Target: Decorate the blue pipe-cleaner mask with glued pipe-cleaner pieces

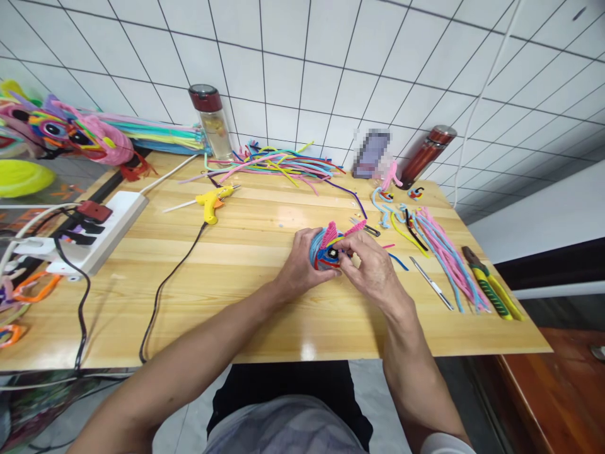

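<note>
Near the middle of the wooden table is a round blue pipe-cleaner figure [319, 251] with two pink ear-like pieces, a dark eye and red and yellow strips. My left hand [302, 265] wraps round its left side, the thumb along the bottom. From the right, my right hand [371, 265] has its thumb and forefinger pinched at the front of the figure, beside the eye. Whether a small piece sits between those fingertips is too small to tell.
A yellow glue gun [211, 203] lies left, its black cable running to the front edge. A white power strip [113, 230] is farther left. Pipe cleaners [278, 165] lie along the wall between two bottles. Right are a pen-like tool [431, 284], pink and blue strips, and pliers [491, 290].
</note>
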A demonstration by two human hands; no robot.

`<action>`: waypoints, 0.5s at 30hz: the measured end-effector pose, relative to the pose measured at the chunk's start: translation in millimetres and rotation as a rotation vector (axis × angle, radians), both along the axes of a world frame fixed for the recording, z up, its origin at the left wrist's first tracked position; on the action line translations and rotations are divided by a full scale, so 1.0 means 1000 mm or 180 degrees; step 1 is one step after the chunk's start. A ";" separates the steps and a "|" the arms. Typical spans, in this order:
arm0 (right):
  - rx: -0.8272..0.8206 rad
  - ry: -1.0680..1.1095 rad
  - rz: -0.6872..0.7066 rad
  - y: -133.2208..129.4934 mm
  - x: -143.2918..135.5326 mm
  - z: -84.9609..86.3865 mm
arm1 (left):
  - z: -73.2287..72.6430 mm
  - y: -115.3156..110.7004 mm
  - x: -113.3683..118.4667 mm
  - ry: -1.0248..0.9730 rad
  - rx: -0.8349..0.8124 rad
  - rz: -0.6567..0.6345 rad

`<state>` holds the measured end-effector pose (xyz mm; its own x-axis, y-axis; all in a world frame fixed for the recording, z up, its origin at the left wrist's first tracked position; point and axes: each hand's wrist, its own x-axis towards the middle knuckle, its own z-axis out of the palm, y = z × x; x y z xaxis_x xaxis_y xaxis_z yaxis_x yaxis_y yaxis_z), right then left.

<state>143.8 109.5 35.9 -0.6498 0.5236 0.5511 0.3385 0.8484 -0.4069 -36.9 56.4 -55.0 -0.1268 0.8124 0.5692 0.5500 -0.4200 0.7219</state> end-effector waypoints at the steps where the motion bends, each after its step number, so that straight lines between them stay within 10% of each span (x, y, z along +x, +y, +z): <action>1: -0.0028 -0.0027 -0.0005 0.000 0.000 0.000 | 0.000 0.000 0.000 0.0006 -0.0005 -0.0015; 15: -0.0094 0.0081 -0.0006 0.003 0.001 0.000 | 0.003 0.000 -0.002 0.0052 -0.0111 0.0023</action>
<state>145.2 112.8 35.8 -0.6348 0.5411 0.5516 0.3294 0.8353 -0.4402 -38.9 56.0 -51.5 -0.1237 0.8308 0.5427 0.5648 -0.3907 0.7269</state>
